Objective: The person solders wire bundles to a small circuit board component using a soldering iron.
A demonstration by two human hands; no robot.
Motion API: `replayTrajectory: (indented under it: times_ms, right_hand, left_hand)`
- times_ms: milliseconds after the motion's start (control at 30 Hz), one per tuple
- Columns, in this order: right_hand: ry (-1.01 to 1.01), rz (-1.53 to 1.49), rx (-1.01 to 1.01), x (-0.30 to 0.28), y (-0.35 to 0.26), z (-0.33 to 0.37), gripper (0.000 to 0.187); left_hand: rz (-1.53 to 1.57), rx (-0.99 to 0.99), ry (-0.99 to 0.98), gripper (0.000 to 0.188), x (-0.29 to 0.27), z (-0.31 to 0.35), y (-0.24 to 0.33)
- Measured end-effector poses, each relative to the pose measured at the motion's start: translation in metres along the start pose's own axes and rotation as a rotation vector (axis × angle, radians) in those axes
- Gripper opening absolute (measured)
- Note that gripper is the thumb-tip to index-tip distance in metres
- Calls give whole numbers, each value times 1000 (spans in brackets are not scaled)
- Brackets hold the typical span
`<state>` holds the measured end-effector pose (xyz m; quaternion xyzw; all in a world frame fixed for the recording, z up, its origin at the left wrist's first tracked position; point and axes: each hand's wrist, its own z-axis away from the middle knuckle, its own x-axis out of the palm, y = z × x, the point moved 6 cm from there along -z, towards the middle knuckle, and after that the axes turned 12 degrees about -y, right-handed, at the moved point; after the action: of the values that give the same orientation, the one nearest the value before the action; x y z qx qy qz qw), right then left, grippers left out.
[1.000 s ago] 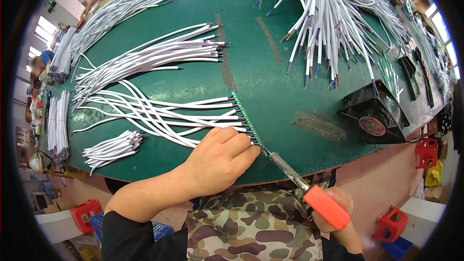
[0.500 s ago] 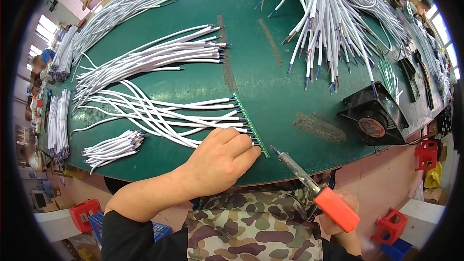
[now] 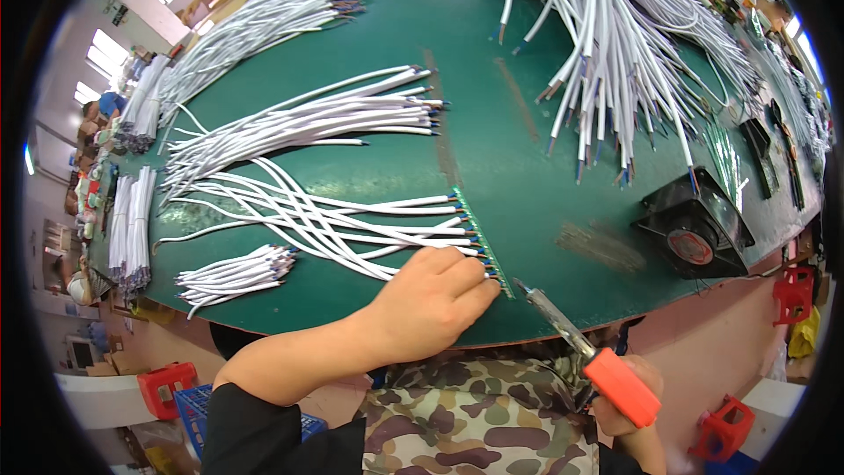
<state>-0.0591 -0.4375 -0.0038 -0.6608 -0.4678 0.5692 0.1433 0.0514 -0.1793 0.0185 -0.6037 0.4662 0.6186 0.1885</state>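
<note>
My left hand [image 3: 437,295] is closed at the near end of a narrow green circuit strip [image 3: 479,233], its fingers pinched on the end of a white cable [image 3: 367,269]. The fingertips and that joint are partly hidden. Several other white cables [image 3: 413,201] run in from the left, their blue and brown wire ends meeting the strip. In my right hand [image 3: 613,420] is a soldering iron [image 3: 622,387], gripped by its red handle. Its tip points up and left, just right of the strip's near end; a small gap shows between them.
Loose white cables [image 3: 308,119] lie beyond the strip, and a short bundle [image 3: 236,277] sits at the left. A large cable pile [image 3: 607,44] spreads at the far right. A black fan [image 3: 694,224] stands on the green table [image 3: 545,202] near its right edge.
The whole view has shifted, so everything appears a little farther right and lower. Both hands, the soldering iron and the strip keep nearly the same places relative to each other.
</note>
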Motion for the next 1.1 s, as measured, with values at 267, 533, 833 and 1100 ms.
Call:
replayTrajectory:
  times_ms: [267, 533, 833, 1100]
  right_hand:
    - [-3, 59, -42, -7, 1, 7, 19]
    - [-33, -4, -3, -10, 0, 5, 13]
    - [104, 57, 12, -7, 8, 24, 9]
    - [119, 23, 24, -16, 6, 24, 7]
  left_hand:
    - [-54, -90, 136, 28, -46, 5, -24]
    - [-460, -492, -175, 30, -74, 32, -164]
    - [-590, -457, -339, 24, -79, 14, -169]
    - [-639, -378, -444, 12, -74, 6, -162]
